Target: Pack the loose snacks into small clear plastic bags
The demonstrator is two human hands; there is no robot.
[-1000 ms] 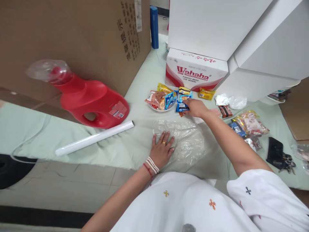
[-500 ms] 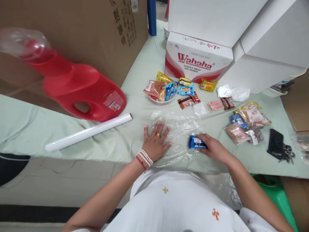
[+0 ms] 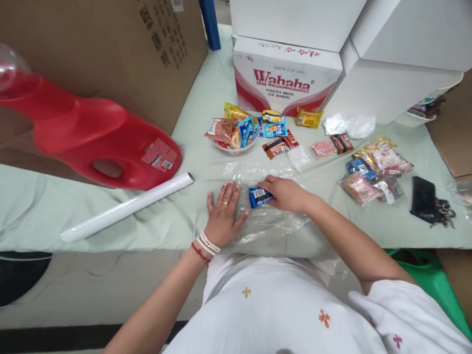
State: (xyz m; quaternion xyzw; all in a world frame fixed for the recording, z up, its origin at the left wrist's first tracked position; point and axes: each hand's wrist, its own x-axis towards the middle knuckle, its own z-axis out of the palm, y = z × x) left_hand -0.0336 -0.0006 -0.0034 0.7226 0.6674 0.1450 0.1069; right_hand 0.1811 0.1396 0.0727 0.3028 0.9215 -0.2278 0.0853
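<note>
- The left hand (image 3: 223, 216) lies palm down on the near left part of a clear plastic bag (image 3: 275, 223). Its fingers are straight and spread, gripping nothing, and a ring and bead bracelets (image 3: 206, 242) show on it.
- The right hand (image 3: 285, 193) reaches in from the right with the forearm low over the bag. Its fingers are closed on the right end of a blue snack packet (image 3: 258, 196).
- The packet rests on the bag, just beside the left hand's fingertips, so the two hands are close together but not touching.
- The bag is spread on a pale green cloth (image 3: 165, 221), with a bowl (image 3: 236, 149) of snacks and loose packets beyond it, in front of a Wahaha box (image 3: 283, 78).
- A red detergent jug (image 3: 110, 142) and a white paper roll (image 3: 127, 207) lie to the left.
- One second ago the right hand was stretched out to the packets beside the bowl.
- Half a second ago it held the blue packet over the bag's right side; now the packet sits further left, next to the left hand, which has stayed flat on the bag.
</note>
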